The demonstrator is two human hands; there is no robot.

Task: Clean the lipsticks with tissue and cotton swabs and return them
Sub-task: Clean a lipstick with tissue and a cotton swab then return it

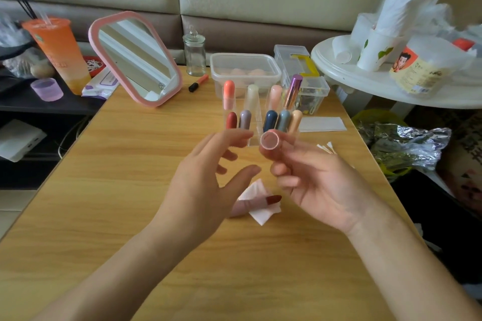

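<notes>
Nearer than the clear rack (256, 115), the uncapped lipstick (257, 203) lies on a tissue (262, 216); light, I judge, with a soft red tip that smears, so grasp its pink barrel. Right hand (318, 185) pinches the pink cap (270, 140) just before the rack; left hand (200, 190) is spread, empty.
</notes>
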